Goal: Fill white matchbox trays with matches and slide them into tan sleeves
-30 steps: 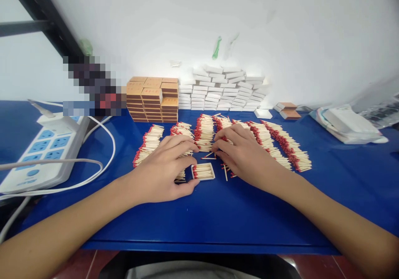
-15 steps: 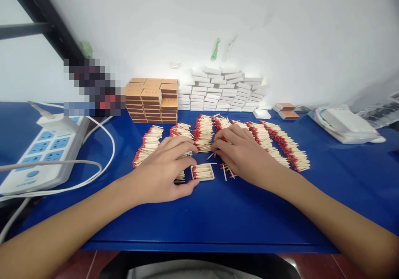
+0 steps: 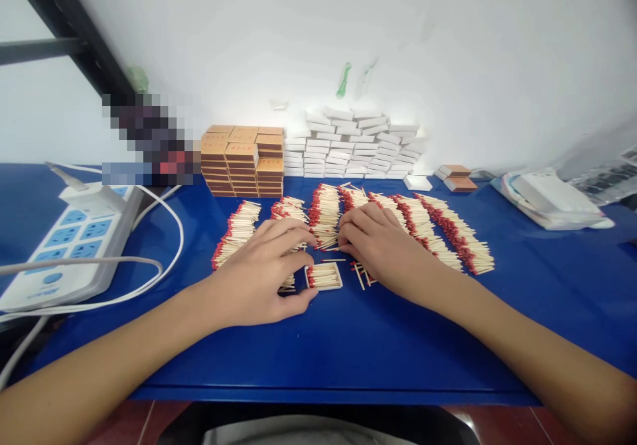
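Note:
Several rows of red-tipped matches [image 3: 448, 229] lie on the blue table [image 3: 348, 339]. A small white tray [image 3: 324, 276] filled with matches sits in front of them. My left hand [image 3: 263, 269] rests palm down beside the tray, thumb at its near left corner, fingertips stretched onto the middle row of matches [image 3: 324, 216]. My right hand [image 3: 385, 246] lies palm down just right of the tray, its fingertips curled onto the same row. A few loose matches [image 3: 361, 274] lie under its palm edge. Neither hand has lifted anything.
Stacked brown matchbox sleeves [image 3: 243, 160] and stacked white trays [image 3: 358, 143] stand against the wall. Two boxes [image 3: 458, 176] lie further right. A power strip [image 3: 70, 243] with white cables [image 3: 164, 246] takes the left side. Plastic-wrapped packets [image 3: 552, 199] lie at the right.
My right hand's fingers have drawn slightly left along the middle row, and a loose match above the tray has shifted. My left hand has stayed in place.

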The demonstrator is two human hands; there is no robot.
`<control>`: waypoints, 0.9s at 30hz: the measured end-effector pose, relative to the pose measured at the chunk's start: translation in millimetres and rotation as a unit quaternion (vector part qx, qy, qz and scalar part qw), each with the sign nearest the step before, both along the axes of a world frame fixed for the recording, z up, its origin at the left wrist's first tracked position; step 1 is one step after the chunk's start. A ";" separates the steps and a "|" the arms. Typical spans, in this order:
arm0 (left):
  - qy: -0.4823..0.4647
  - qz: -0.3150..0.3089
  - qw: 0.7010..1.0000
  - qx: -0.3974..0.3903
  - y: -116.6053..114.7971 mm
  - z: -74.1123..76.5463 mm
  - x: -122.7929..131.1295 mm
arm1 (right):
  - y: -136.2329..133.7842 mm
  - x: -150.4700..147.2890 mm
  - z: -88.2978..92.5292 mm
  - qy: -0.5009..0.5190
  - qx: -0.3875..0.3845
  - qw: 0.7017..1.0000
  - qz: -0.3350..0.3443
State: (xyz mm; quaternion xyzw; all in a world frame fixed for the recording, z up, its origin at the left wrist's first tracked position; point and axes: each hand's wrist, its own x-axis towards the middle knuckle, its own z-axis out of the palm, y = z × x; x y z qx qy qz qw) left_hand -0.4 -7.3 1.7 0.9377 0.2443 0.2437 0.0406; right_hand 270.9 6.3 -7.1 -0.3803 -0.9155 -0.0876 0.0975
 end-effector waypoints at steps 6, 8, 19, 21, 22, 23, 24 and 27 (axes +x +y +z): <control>-0.002 0.000 1.000 0.006 1.6 0.0 0.1 | -2.3 -2.3 -1.3 -0.018 0.014 1.000 0.002; -0.001 0.001 1.000 0.003 1.5 0.2 0.4 | -2.6 -2.7 -0.9 -0.011 0.017 1.000 0.005; -0.008 0.032 0.999 -0.006 1.1 -0.7 0.6 | -23.0 -13.9 3.7 0.025 0.081 0.995 0.043; -0.007 0.035 0.999 -0.010 1.6 -1.7 0.7 | -26.1 -18.4 0.4 0.022 0.089 0.994 0.052; -0.006 0.035 0.999 -0.011 1.8 -2.3 0.8 | -26.9 -20.4 -1.2 0.026 0.090 0.994 0.055; -0.006 0.034 0.999 -0.010 1.9 -2.7 0.8 | -27.2 -22.2 -2.7 0.035 0.091 0.994 0.058; -0.007 0.032 0.999 -0.009 2.0 -3.1 0.8 | -27.2 -23.7 -3.8 0.047 0.094 0.993 0.059; -0.010 0.027 1.000 -0.006 2.0 -3.6 0.9 | -26.4 -26.0 -4.6 0.072 0.095 0.991 0.057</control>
